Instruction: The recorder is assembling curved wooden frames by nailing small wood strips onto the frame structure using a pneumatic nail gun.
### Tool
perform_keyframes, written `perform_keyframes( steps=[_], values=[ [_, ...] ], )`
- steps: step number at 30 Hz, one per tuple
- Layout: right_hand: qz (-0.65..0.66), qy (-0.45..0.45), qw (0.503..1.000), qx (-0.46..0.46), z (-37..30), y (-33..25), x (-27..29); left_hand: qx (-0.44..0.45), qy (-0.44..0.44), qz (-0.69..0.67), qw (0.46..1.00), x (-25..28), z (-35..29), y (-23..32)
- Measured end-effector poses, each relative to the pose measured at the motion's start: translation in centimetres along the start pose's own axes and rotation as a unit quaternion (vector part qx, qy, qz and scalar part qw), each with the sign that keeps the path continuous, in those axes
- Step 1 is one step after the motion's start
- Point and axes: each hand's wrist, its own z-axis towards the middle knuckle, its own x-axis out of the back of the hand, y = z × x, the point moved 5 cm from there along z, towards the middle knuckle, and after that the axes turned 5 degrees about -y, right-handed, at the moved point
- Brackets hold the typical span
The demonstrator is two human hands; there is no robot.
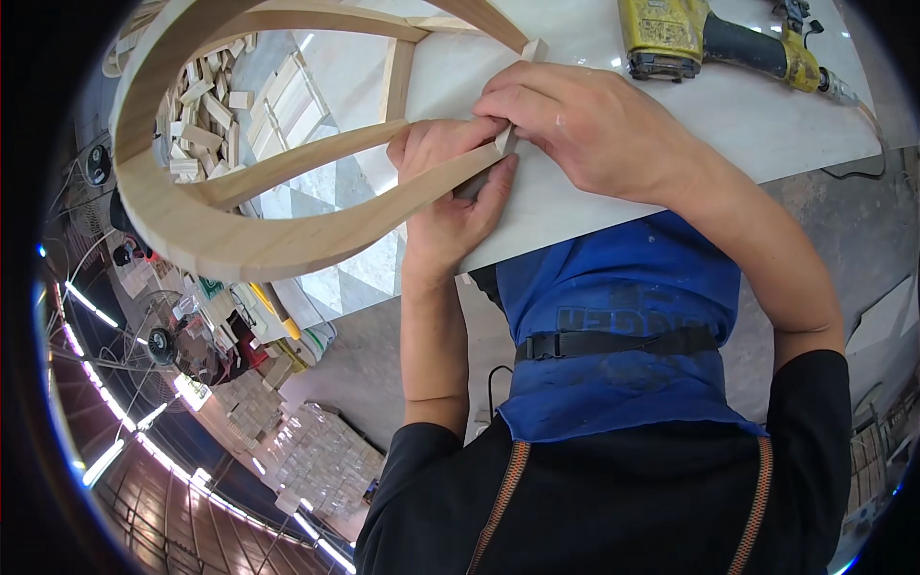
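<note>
A pale wooden frame [273, 247] with a broad curved rim and several slender legs leans over the left side of the white worktop. My left hand [443, 182] is closed round the legs near their narrow ends, thumb on the near side. A short, light wooden crosspiece [505, 143] shows at the tip of the near leg, and what looks like its other end appears by the far leg. My right hand [604, 129] has its fingers bent down over this crosspiece, hiding most of it. Both hands meet there, fingertips almost touching.
A yellow and black air nailer [661, 38] lies at the far right of the white worktop [767, 129], its hose [872, 120] trailing off the edge. Loose wood blocks [206, 120] are heaped at the left. Beyond stand a fan [177, 335] and stacked wrapped goods [326, 455].
</note>
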Motion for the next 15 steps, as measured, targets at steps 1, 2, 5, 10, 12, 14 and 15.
perform_keyframes(
  steps=[1,2,5,10,12,14,15],
  values=[
    [0.001,-0.005,1.0,-0.002,-0.1,0.1,-0.1,-0.002,0.001,-0.001,1.0,-0.1,0.0,0.0],
    [0.001,-0.003,1.0,-0.002,-0.1,0.5,-0.1,-0.003,0.0,-0.001,1.0,-0.4,0.1,-0.2],
    [-0.007,-0.005,1.0,0.01,0.0,1.2,-0.1,-0.013,0.002,0.002,1.0,-1.0,0.5,-0.5],
    [-0.011,0.0,0.999,0.031,1.0,1.8,0.5,-0.012,0.006,0.005,1.0,-0.7,1.8,-0.7],
    [0.007,-0.005,0.999,0.037,2.1,0.9,1.2,-0.006,0.002,0.023,1.0,0.8,2.2,0.0],
    [0.008,-0.031,0.999,0.034,2.8,-0.2,1.3,-0.009,-0.022,0.057,0.998,2.7,2.7,1.1],
    [0.0,-0.031,0.999,0.045,3.0,-0.6,1.0,-0.003,-0.024,0.064,0.998,3.2,2.2,1.2]
  ],
)
